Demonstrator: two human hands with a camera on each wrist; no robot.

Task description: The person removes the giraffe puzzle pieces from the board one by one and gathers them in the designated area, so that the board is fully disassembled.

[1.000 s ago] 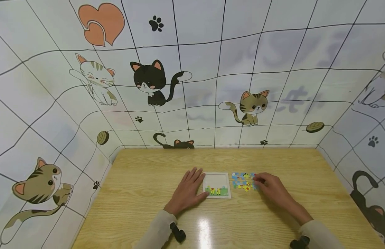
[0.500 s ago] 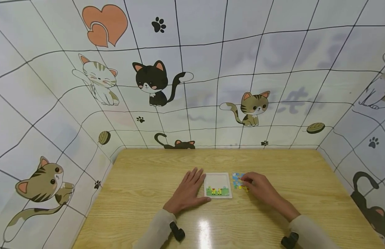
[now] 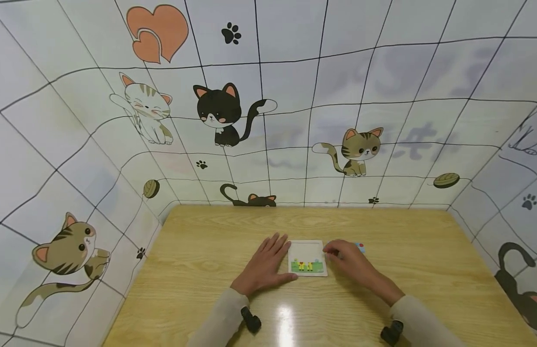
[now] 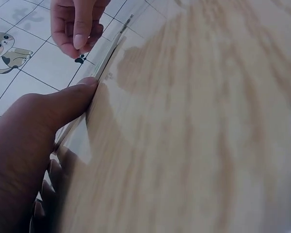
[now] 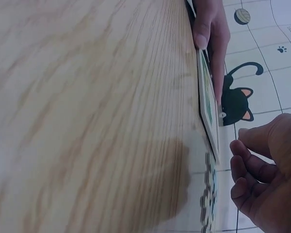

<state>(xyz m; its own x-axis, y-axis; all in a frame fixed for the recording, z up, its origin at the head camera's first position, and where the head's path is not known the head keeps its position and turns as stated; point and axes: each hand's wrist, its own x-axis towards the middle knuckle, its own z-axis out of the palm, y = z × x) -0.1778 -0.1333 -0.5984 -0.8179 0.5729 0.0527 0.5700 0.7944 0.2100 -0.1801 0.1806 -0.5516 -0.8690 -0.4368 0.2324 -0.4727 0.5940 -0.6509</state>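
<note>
In the head view, my left hand lies with its fingers spread beside a white puzzle frame. The thumb rests at the frame's lower left corner. A green strip of puzzle with yellow and red details fills the frame's lower part. My right hand hovers just right of the frame, its thumb and index finger brought close together. No piece shows between them in the right wrist view, where the fingers are curled. Below that hand lie loose puzzle pieces, mostly hidden from the head view; a blue and red bit shows.
A light wooden table holds the frame and the pieces. Walls printed with cats and grid lines rise behind it and at both sides. Each wrist wears a black device.
My right hand has moved left from the right edge of the loose pieces to the puzzle frame's right side, covering most of the pieces. My left hand stays beside the frame. The head view has shifted slightly.
</note>
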